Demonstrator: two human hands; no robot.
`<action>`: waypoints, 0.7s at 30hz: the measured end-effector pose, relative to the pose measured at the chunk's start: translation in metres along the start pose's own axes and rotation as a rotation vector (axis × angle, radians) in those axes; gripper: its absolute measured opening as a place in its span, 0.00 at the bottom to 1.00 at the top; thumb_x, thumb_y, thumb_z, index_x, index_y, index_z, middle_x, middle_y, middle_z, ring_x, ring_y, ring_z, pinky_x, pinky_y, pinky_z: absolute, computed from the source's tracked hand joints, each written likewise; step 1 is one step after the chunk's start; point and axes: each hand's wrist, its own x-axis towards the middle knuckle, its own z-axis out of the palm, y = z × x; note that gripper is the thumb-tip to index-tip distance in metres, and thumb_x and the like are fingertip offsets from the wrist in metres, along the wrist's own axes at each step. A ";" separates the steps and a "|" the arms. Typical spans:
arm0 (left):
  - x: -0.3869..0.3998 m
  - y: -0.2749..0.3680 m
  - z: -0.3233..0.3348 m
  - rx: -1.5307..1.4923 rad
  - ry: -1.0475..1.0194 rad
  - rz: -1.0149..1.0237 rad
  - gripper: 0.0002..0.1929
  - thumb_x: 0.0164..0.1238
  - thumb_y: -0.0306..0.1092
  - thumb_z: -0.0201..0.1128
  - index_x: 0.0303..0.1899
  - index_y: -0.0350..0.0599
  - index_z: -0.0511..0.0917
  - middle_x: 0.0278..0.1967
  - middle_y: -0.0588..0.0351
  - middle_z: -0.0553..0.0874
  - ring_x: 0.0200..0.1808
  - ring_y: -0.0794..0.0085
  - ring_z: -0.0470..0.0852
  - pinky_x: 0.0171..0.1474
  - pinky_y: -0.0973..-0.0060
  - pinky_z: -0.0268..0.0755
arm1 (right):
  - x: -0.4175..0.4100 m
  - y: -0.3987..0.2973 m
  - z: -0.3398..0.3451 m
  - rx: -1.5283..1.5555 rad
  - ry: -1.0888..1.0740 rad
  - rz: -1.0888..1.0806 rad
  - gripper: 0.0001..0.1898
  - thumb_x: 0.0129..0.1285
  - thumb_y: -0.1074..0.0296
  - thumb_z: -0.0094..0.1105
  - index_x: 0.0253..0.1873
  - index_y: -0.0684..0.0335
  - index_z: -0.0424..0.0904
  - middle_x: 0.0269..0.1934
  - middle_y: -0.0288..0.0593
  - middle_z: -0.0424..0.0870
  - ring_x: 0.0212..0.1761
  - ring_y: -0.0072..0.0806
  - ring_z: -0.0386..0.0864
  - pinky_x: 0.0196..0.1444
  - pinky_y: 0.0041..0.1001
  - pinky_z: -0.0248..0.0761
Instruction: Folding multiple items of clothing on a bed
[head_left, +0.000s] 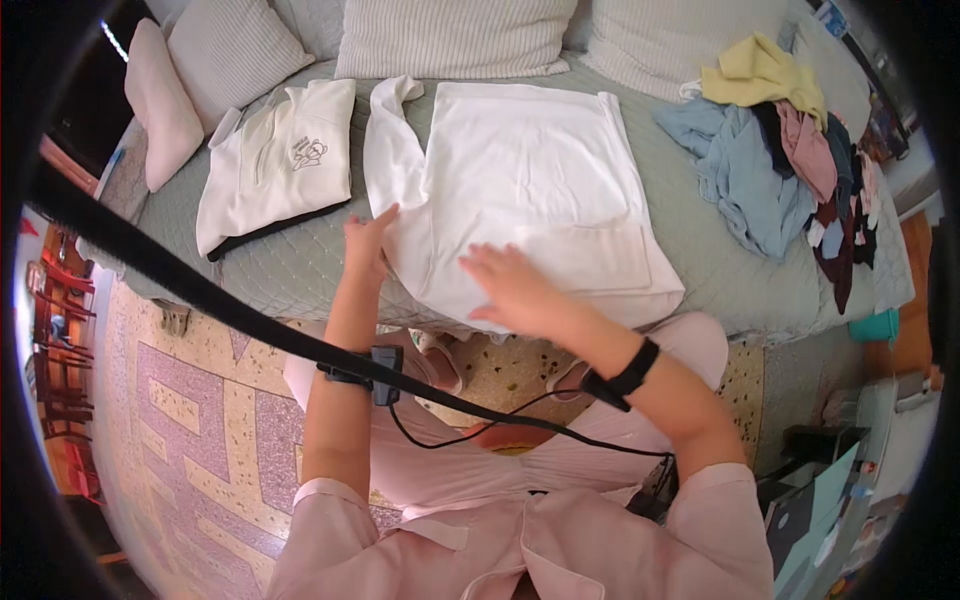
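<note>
A white long-sleeved garment (525, 157) lies spread on the quilted sofa cover, one sleeve lying along its left side and the right part folded in or flat. My left hand (369, 238) touches the garment's left edge near that sleeve, thumb and fingers apart. Over the lower middle of the cloth is my right hand (506, 289), fingers spread and palm down, holding nothing. To the left rests a folded cream sweatshirt (281, 161) with a bear print, and something black shows under its lower edge.
A heap of mixed clothes (757, 165) lies on the sofa's right end. Ribbed cushions (454, 37) line the back, with a pink pillow (161, 105) at the left. The sofa's front edge (255, 300) is close to my knees. A black cable crosses the view.
</note>
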 end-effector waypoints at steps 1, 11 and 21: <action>0.006 0.005 -0.003 -0.193 -0.164 -0.166 0.37 0.51 0.39 0.73 0.60 0.34 0.65 0.52 0.45 0.75 0.48 0.60 0.78 0.48 0.67 0.74 | 0.005 -0.013 0.004 -0.011 -0.009 -0.010 0.36 0.57 0.54 0.63 0.66 0.66 0.61 0.65 0.58 0.62 0.67 0.49 0.61 0.67 0.45 0.53; 0.051 0.054 0.011 -0.396 -0.315 -0.343 0.18 0.61 0.36 0.63 0.49 0.34 0.76 0.43 0.47 0.84 0.44 0.61 0.83 0.49 0.65 0.77 | 0.024 -0.027 0.019 -0.040 0.065 -0.006 0.27 0.48 0.71 0.59 0.58 0.64 0.72 0.53 0.47 0.71 0.54 0.41 0.68 0.55 0.37 0.62; 0.052 0.106 0.021 -0.820 -0.542 -0.121 0.14 0.68 0.34 0.55 0.49 0.34 0.75 0.44 0.49 0.83 0.44 0.61 0.82 0.51 0.64 0.76 | 0.007 -0.024 0.009 0.119 0.027 -0.029 0.27 0.55 0.63 0.62 0.60 0.59 0.70 0.64 0.51 0.63 0.64 0.45 0.62 0.63 0.42 0.55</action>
